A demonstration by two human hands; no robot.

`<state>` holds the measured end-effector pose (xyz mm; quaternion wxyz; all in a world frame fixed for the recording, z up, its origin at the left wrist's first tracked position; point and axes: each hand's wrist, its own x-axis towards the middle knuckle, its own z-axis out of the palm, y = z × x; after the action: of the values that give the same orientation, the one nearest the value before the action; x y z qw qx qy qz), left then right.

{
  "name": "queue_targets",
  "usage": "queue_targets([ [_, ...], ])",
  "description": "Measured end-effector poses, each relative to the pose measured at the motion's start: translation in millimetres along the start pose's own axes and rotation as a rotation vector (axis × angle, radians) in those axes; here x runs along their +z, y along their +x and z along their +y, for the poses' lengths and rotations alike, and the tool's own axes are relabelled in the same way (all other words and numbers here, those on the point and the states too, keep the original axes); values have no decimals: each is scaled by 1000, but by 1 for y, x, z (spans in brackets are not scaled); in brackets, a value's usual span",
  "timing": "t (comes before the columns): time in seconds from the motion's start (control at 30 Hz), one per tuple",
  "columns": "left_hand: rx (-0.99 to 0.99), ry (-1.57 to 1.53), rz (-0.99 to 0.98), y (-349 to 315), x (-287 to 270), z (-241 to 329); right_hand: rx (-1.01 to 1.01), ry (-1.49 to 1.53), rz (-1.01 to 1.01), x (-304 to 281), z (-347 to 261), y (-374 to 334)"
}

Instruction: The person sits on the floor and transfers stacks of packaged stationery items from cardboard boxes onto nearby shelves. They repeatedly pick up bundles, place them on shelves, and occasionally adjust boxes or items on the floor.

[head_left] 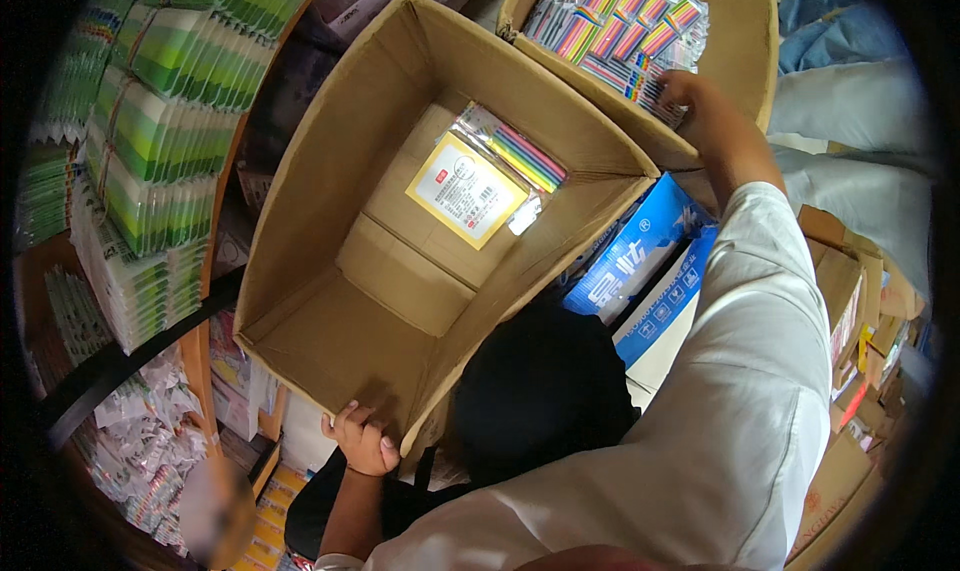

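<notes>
The large open brown cardboard box (400, 301) took up the middle of the view, tilted and carried by no worktop that could be seen; everything else is placed from it. Beyond its far right wall stood a second open brown cardboard carton (745, 46), filled with flat clear packets of coloured pens (620, 26); to the left of the big box rose a wooden shelf (195, 361) stacked with bundles of green and white packets (165, 121); to its right, against its side wall, lay blue and white printed cartons (640, 256). On the big box's floor, toward the far end, rested one clear packet of coloured pens with a yellow-edged white label (485, 181); it lay flat, apart from the walls. The left hand (362, 439) gripped the near bottom corner of the big box, fingers curled over the edge, so its grip was shut on cardboard. The right hand (682, 93) reached across the big box's far right corner into the carton, resting on the packets there; whether its grip was closed on one I cannot tell, the fingers being hidden.

The risk, as I judge it: the big box hung on one hand at one corner; a slip there could tip it and slide the labelled packet; the outstretched sleeve might also drag the carton's flap.
</notes>
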<state>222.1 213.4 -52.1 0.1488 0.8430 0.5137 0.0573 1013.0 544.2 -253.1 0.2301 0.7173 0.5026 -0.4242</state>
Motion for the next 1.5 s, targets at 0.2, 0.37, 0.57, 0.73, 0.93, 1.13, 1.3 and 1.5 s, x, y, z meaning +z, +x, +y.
queue_targets([
  [0.2, -23, 20, -33, -5, -2, 3, 23, 203, 59, 0, -4, -16],
  [0.37, -20, 19, -38, -6, -1, 2, -34, 304, -9, -10, -18, -25],
  [0.57, -18, -2, -46, -8, -3, 2, -87, 53, 291, 7, -16, -17],
  [0.73, -2, 19, -60, -5, -4, 1, -60, -66, 504, 18, -46, -8],
  [0.93, -12, 3, -58, -8, -3, 2, -69, -74, 669, 11, -80, -38],
  [1.13, -7, 25, -51, -5, -3, 4, -577, -426, 748, 23, -138, -48],
  [1.3, -19, 12, -63, -4, -5, 6, -521, -543, 724, 19, -153, -44],
  [1.5, 5, -8, -75, -4, -5, 3, -483, -547, 676, 13, -147, -47],
])
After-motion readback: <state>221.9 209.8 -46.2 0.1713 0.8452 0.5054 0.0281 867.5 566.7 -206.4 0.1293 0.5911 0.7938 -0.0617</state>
